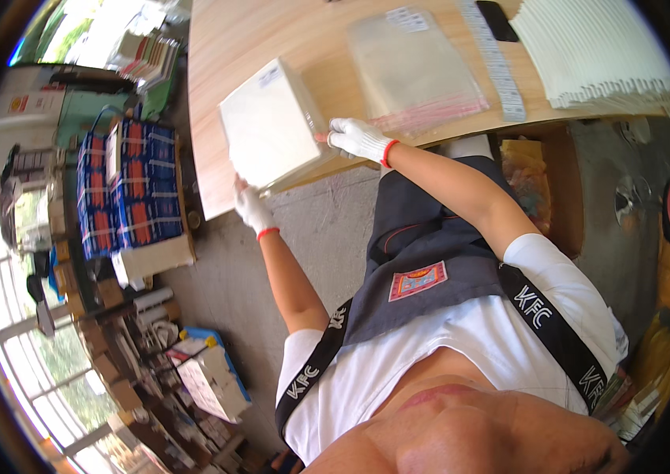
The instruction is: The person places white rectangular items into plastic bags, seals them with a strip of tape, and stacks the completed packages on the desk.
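A thick white rectangular stack [270,125] lies on the table's near left part, with clear plastic along its right side and a small printed label at its far edge. My left hand [253,208], in a white glove with bare fingertips, grips its near left corner. At the stack's right edge, my right hand [357,140], gloved the same way, has its fingers closed on the border of the plastic. The undersides of both grips are hidden. To the right lies a pile of clear plastic bags [414,67] with pinkish strips along their near edge.
A pale ruler [501,75] and a black phone [497,20] lie beyond the bags. A large pile of white ring-edged pads [595,51] covers the wooden table's [272,31] right end. Blue-and-red checked bags [129,186] stand on the left; an open cardboard box [560,189] sits under the table.
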Motion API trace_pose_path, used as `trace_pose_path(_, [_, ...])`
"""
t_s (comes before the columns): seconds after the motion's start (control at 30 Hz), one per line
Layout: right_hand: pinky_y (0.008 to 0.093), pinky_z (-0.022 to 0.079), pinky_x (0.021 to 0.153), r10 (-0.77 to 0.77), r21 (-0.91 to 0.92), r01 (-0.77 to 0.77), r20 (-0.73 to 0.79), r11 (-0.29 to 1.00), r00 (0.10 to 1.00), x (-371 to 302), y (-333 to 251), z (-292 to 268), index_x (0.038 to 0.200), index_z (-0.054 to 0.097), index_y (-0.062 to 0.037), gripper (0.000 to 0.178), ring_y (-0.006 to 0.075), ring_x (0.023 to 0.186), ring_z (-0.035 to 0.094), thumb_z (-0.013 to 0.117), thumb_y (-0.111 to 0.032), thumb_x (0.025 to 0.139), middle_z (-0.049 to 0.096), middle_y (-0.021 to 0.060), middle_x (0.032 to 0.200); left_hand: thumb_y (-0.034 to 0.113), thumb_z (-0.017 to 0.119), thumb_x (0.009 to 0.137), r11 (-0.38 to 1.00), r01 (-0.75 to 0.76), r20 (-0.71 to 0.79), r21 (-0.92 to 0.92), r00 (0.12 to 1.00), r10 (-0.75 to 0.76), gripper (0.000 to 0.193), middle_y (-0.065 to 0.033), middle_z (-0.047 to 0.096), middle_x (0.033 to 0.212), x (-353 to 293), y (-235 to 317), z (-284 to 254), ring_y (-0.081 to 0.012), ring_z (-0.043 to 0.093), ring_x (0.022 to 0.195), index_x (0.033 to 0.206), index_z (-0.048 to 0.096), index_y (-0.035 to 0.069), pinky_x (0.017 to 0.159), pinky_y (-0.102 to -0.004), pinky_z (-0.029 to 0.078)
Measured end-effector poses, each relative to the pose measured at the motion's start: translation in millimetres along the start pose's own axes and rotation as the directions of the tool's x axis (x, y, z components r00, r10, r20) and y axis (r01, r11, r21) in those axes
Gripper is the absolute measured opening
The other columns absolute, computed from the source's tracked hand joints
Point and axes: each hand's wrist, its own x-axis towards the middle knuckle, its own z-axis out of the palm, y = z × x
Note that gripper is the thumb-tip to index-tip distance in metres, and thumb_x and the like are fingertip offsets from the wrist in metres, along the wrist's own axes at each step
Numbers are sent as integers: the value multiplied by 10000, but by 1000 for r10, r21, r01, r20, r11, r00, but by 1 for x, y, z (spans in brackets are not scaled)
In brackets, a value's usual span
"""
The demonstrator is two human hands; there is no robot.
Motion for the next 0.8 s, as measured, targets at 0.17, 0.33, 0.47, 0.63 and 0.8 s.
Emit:
trace_pose_path(0.17, [249, 480, 634, -97, 262, 47, 181, 964, 979, -78, -1, -90, 1129, 515, -40, 281, 102, 707, 574, 500, -238, 930, 617, 47, 886, 266, 384, 936, 694, 117, 26, -711, 990, -140, 450, -187, 502, 1250, -10, -73, -4, -275, 470, 1103, 1254, 472, -39, 1022, -381, 316])
trace_pose_path(0.33, [208, 448, 516, -158, 47, 202, -459, 978, 874, -224, -46, -202, 1008, 599, -49, 159, 67, 662, 552, 552, -151, 895, 579, 14, 779, 298, 416, 936, 802, 307, -69, -512, 916, -394, 404, -122, 540, 1225, -90, -116, 24, -276, 511, 1132, 1212, 510, 19, 983, -406, 369])
trace_pose_path(0.47, [197, 394, 449, -228, -181, 191, -939, 965, 260, -318, -95, -294, 939, 559, -23, 198, 64, 531, 450, 466, -199, 932, 540, -17, 704, 173, 405, 934, 919, 306, 185, -248, 946, -265, 346, -152, 529, 1237, -132, -125, 57, -247, 495, 1158, 1225, 504, 14, 1007, -376, 364])
trace_pose_path(0.63, [238, 367, 390, -90, -69, 378, -995, 923, 39, -368, -76, -460, 880, 596, -88, 136, 108, 456, 454, 544, -214, 880, 547, 11, 642, 92, 389, 945, 968, -99, 418, -231, 888, 191, 293, -163, 586, 1128, -141, -99, 93, -221, 535, 1060, 1129, 552, -68, 931, -335, 410])
trace_pose_path(0.8, [270, 359, 400, 45, 59, 147, -995, 987, 91, -379, -80, -498, 860, 594, -82, 147, 129, 467, 451, 559, -225, 872, 528, 11, 611, 75, 405, 951, 954, -298, 544, -43, 793, 272, 274, -150, 604, 1089, -150, -57, 94, -212, 553, 1060, 1118, 555, -82, 982, -331, 397])
